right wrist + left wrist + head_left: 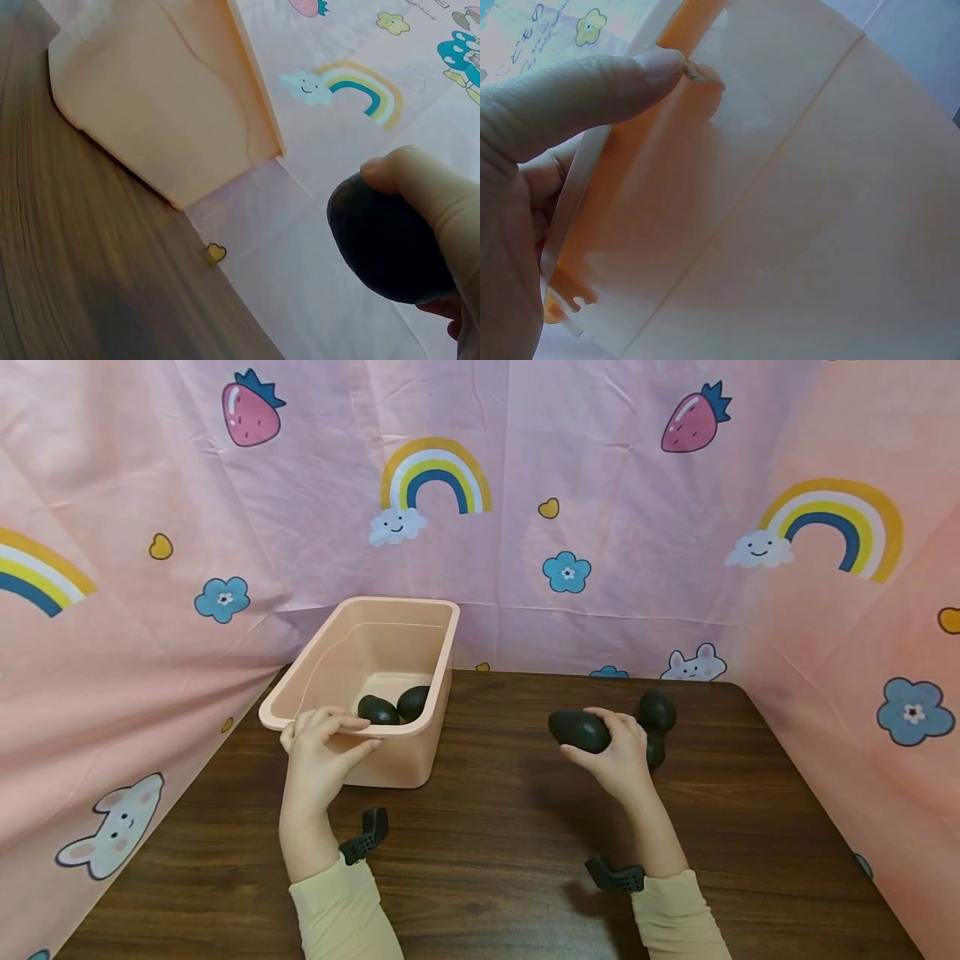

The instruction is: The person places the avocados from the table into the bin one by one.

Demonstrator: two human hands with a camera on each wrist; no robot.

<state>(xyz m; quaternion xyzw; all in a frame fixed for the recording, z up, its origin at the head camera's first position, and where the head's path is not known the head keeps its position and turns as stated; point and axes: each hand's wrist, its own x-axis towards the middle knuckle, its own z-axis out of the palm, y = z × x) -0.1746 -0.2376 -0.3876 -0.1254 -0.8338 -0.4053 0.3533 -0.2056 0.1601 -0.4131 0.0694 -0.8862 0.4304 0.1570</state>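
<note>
My right hand (618, 750) grips a dark green avocado (579, 731) above the table, thumb on one side and fingers on the other. At the left, a pale peach plastic bin (442, 710) stands on the table. My left hand (318, 756) holds its near rim, fingers over the edge. Seen from the left wrist, the thumb (592, 94) lies against the outer wall under the lip. Inside the bin are two avocados, one at the left (378, 710) and one at the right (413, 702). Just beyond my right hand lie two more avocados (657, 710), partly hidden by it.
The dark brown wooden table (495, 860) carries everything. A pink patterned cloth (517, 460) hangs behind it and along both sides, close to the bin's far end. Each wrist wears a black strap piece (365, 835).
</note>
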